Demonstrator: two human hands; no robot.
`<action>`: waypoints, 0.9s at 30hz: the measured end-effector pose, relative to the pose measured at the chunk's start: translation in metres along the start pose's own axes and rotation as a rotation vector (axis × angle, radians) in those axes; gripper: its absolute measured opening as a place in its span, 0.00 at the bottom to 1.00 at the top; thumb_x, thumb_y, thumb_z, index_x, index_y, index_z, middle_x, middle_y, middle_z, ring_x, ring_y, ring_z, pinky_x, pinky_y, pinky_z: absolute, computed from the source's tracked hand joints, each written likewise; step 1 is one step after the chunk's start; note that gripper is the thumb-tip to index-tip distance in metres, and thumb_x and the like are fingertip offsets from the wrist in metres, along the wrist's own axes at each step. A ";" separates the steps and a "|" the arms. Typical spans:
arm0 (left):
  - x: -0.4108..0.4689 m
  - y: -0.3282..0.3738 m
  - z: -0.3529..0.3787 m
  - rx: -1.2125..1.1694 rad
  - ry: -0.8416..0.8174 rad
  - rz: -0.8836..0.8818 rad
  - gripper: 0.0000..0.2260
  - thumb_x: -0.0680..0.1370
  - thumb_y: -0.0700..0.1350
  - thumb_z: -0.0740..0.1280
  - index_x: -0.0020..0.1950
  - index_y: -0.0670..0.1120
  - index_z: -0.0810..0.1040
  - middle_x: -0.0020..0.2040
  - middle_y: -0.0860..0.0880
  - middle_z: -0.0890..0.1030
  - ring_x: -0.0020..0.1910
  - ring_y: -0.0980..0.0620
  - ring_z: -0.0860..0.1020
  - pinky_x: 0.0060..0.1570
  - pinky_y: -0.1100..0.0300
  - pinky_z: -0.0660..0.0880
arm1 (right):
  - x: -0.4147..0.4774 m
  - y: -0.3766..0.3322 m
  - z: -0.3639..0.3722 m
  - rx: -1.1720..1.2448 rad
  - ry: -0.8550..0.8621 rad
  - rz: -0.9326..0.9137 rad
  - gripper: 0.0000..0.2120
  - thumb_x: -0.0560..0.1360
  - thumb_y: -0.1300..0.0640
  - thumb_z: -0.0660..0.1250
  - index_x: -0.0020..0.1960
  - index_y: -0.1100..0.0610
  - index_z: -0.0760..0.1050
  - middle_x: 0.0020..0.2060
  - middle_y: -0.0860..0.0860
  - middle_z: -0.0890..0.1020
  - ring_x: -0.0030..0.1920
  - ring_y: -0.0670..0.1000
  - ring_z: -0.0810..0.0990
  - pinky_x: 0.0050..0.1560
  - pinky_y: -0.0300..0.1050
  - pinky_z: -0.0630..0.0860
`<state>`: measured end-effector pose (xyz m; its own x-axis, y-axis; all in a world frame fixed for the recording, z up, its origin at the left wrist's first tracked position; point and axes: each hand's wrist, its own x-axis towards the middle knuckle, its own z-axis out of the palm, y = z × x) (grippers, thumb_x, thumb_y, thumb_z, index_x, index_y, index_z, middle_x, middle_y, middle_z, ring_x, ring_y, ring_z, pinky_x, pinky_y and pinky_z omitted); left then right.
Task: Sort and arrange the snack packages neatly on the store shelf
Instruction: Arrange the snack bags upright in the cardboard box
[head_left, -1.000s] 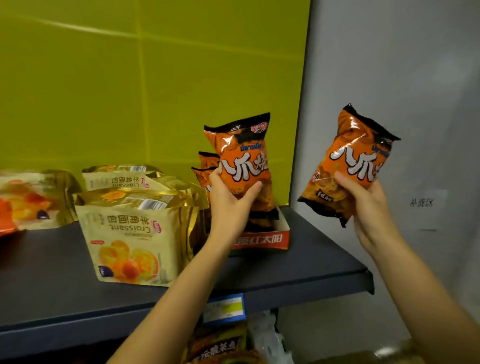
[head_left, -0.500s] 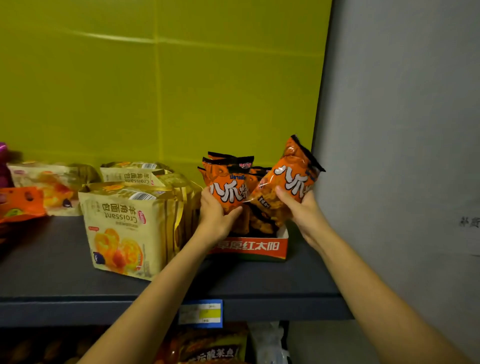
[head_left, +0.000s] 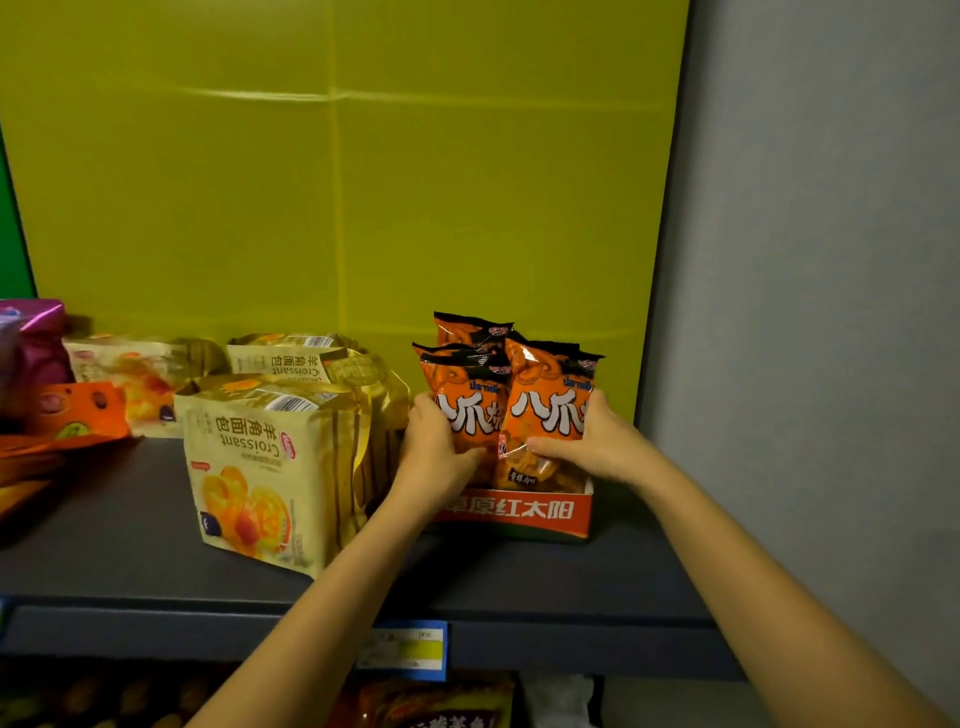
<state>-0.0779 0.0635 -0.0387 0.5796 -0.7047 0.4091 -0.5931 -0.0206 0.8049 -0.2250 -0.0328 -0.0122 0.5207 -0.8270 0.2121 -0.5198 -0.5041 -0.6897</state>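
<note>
Several orange snack bags stand upright in a low red cardboard tray (head_left: 524, 512) at the right end of the dark grey shelf (head_left: 519, 577). My left hand (head_left: 434, 449) grips the front left orange bag (head_left: 467, 410) by its left edge. My right hand (head_left: 597, 441) holds the front right orange bag (head_left: 550, 410), whose bottom sits inside the tray. Behind them another orange bag (head_left: 467, 330) pokes up.
Yellow croissant packs (head_left: 260, 467) stand just left of the tray, nearly touching my left hand. Orange and purple packages (head_left: 47, 410) lie at the far left. A grey wall (head_left: 805, 312) bounds the shelf on the right. A blue price tag (head_left: 405, 649) hangs on the shelf edge.
My right hand has brought its orange bag from the air at the right down into the tray beside the left one. My left hand has lowered its bag into the tray too.
</note>
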 end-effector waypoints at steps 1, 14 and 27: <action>-0.001 -0.001 0.001 0.020 0.000 0.017 0.31 0.70 0.37 0.73 0.67 0.40 0.60 0.66 0.42 0.69 0.68 0.45 0.69 0.64 0.53 0.69 | 0.004 0.000 0.000 -0.018 -0.027 0.009 0.42 0.67 0.46 0.73 0.70 0.60 0.54 0.69 0.56 0.69 0.66 0.57 0.72 0.61 0.54 0.74; -0.011 0.003 0.003 0.200 -0.044 0.043 0.42 0.76 0.41 0.66 0.75 0.38 0.37 0.76 0.41 0.54 0.75 0.44 0.55 0.72 0.51 0.60 | 0.010 0.005 0.013 -0.240 0.045 0.069 0.44 0.66 0.34 0.66 0.73 0.57 0.58 0.71 0.56 0.66 0.71 0.59 0.63 0.70 0.59 0.62; -0.026 0.022 -0.009 0.175 -0.154 0.120 0.34 0.80 0.41 0.59 0.75 0.41 0.37 0.77 0.42 0.38 0.76 0.47 0.38 0.73 0.56 0.45 | -0.031 0.003 0.000 -0.034 0.367 -0.090 0.29 0.74 0.47 0.65 0.70 0.57 0.63 0.69 0.55 0.67 0.68 0.55 0.67 0.62 0.53 0.70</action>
<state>-0.1008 0.0879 -0.0276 0.4148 -0.8090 0.4164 -0.7480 -0.0427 0.6623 -0.2427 -0.0086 -0.0214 0.2910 -0.8102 0.5089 -0.5087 -0.5815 -0.6349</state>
